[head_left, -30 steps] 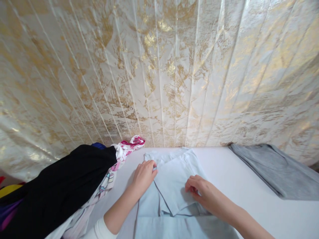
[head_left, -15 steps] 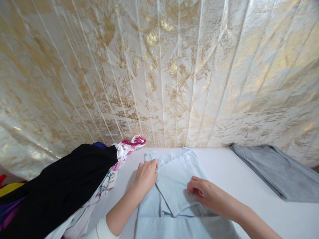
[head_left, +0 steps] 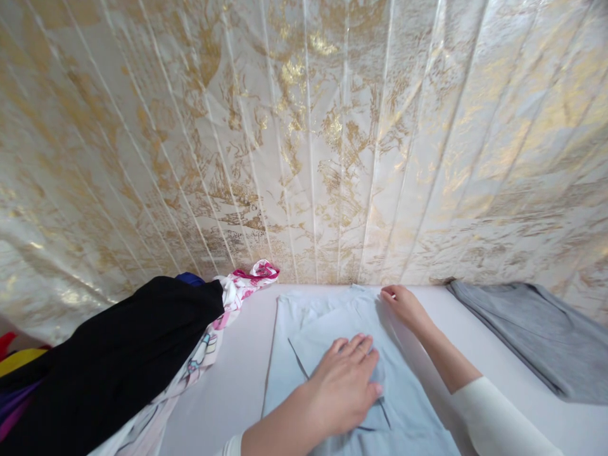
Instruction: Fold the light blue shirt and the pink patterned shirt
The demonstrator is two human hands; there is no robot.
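Note:
A light blue garment, seemingly a shirt [head_left: 327,323], lies partly folded in front of me with its sides turned inward. Flat across its middle rests my left hand [head_left: 349,380], fingers stretched out and palm down. At the far right corner of the cloth is my right hand [head_left: 403,305], its fingers curled together on the garment's edge; the fingertips are small, and how much fabric they pinch is hard to see. Part of the near end of the shirt is hidden behind my left forearm.
On the left is a heap of clothes: a black garment [head_left: 128,354] over a white printed one [head_left: 202,361]. A folded grey garment [head_left: 532,335] lies at the right on the white table [head_left: 237,354]. A gold-patterned white sheet [head_left: 304,139] rises behind the table.
My left hand has moved from the garment's far left edge to its middle and flattened. My right hand has gone from the middle to the far right corner. The near fold now looks flatter.

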